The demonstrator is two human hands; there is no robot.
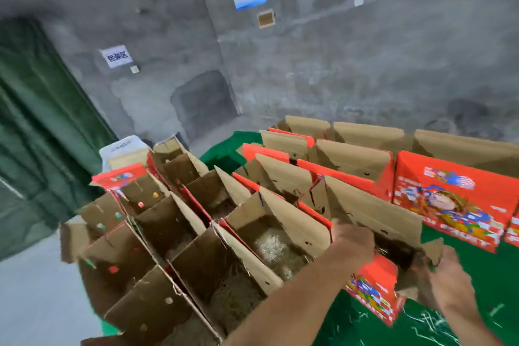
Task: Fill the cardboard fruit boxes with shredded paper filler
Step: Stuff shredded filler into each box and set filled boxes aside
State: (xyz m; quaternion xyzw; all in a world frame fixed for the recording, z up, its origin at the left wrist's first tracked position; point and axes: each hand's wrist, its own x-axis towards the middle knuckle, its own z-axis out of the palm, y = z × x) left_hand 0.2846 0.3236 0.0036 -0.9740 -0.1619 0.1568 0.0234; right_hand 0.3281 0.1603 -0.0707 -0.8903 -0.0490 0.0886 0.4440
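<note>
- On the left edge of the green-covered tabletop, a block of open cardboard fruit boxes stands flaps up; the far-left boxes show only bare brown walls and small fruit stickers, and whether they hold any filler cannot be told.
- Toward the near edge, the boxes beside them already carry a brownish bed of shredded paper filler, so they look done.
- The middle box holds a pale tuft of shredded paper on its floor, apparently served too.
- The left hand reaches over a raised flap into the box in hand; its fingers are hidden inside, so the grip cannot be told.
- The right hand curls round that box's near-right flap, a closed grip on the cardboard, holding it steady or open.
- Loose pale shreds lie scattered on the tabletop by the near edge.
- Behind, toward the far right corner, rows of red printed boxes stand with flaps up; their insides are out of sight, so they are probably what remains.
- Judged so, the task is partly done, perhaps near half.
</note>
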